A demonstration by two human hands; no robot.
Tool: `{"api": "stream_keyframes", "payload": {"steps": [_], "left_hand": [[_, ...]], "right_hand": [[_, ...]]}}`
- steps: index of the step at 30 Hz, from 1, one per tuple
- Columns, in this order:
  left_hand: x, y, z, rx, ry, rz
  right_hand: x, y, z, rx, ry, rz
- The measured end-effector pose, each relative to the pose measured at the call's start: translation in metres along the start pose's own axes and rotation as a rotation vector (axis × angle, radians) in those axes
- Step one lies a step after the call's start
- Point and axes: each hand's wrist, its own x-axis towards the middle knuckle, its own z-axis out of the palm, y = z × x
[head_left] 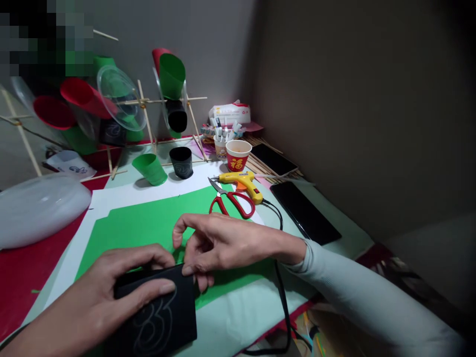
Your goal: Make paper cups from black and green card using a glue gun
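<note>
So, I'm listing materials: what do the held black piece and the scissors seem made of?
Black piece: probably matte card, from its dull, flat face. Scissors: blades likely smooth metal, being grey; handles perhaps satin plastic, from their even red.

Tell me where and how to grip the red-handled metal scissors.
Take the scissors by their red loops, from the near side, probably with the right hand: the loops face the person, while the blades point away, near the yellow plastic glue gun.
</note>
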Motion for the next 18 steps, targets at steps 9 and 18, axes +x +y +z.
{"api": "stream_keyframes", "payload": {"steps": [9,18], "left_hand": [[0.007,0.012,0.001,-0.431,0.372,-0.305],[0.006,0.013,0.015,-0.682,0.748,-0.334]], "right_hand": [[0.000,-0.006,0.005,0.157,0.295,-0.161],[0.012,-0.002,0.028,0.055,0.636,-0.208]]}}
